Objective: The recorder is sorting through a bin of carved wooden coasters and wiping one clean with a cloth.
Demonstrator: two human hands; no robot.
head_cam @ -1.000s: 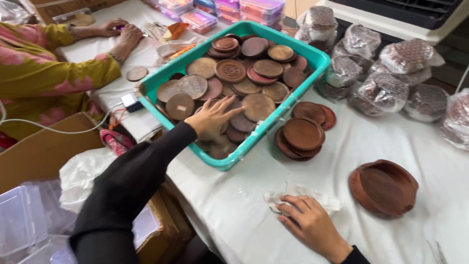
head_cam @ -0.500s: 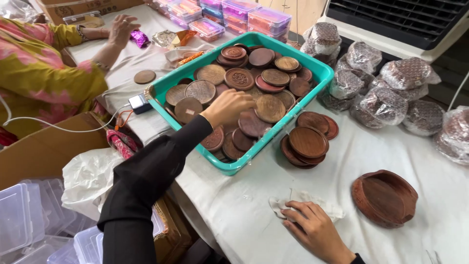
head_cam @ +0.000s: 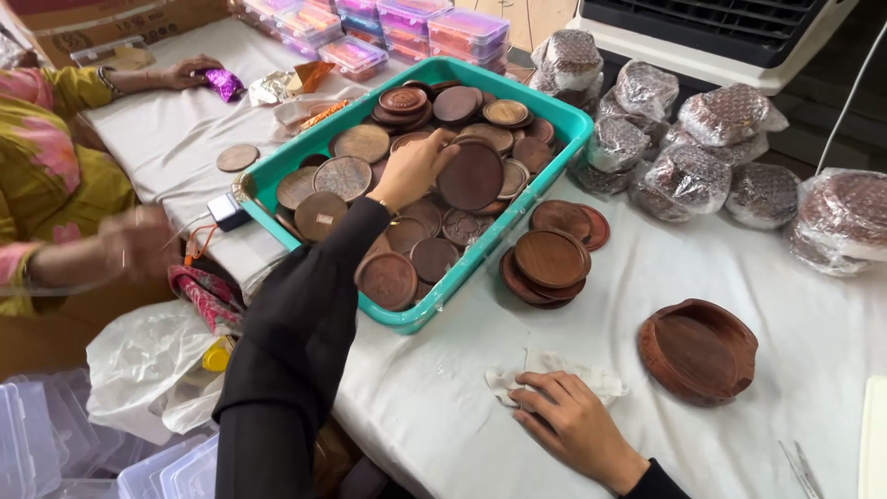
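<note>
My left hand (head_cam: 414, 168) reaches into a teal plastic tray (head_cam: 559, 121) full of round brown wooden discs. Its fingers grip the edge of one large brown disc (head_cam: 473, 176) that stands tilted in the tray. My right hand (head_cam: 573, 427) rests flat on the white tablecloth, pressing a crumpled white cloth (head_cam: 554, 372). A stack of brown discs (head_cam: 549, 262) sits just right of the tray. A round wooden holder (head_cam: 698, 350) lies to the right of my right hand.
Several plastic-wrapped bundles of discs (head_cam: 684, 176) lie at the back right. Clear boxes with pink contents (head_cam: 467, 30) line the far edge. Another person in yellow and pink (head_cam: 55, 176) works at the left, one hand near a purple wrapper (head_cam: 222, 83). A lone disc (head_cam: 237, 157) lies on the cloth.
My left hand has moved further into the tray and taken hold of a large disc, tipping it up. The right hand has stayed on the white cloth.
</note>
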